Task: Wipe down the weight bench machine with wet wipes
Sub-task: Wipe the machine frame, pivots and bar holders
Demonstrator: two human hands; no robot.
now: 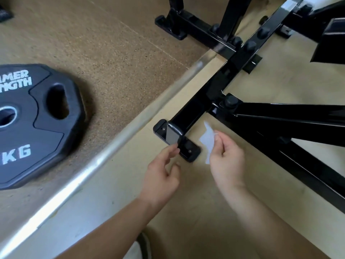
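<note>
Wiping stage: low frame work in hand, by my reading; the cloth is off the metal, not yet pressed to it.
Landmark: foot plate [188,152] ending the weight bench machine [205,98]; flat on the floor, black, rounded corners, small bolt heads.
Grip, right hand [226,161]: thumb and fingers pinch the wet wipe [207,142], just right of the foot plate.
Wipe material: thin, white, limp, crumpled; held in the air, apart from the tube.
Grip, left hand [162,171]: unclenched, fingers loosely bent, holding nothing; index fingertip at the foot plate's near edge, contact unclear.
Frame material: glossy black square steel tube rising away from the foot plate; capped bolts at the joints.
Next move calls for: spreading the wipe over the fingers, then firm strokes along the tube; bolt caps likely need fingertip pressure.
Weight plate [37,124]: well left of the foot plate; matte black rubber, white lettering.
Metal strip [115,143]: silver, between weight plate and foot plate.
</note>
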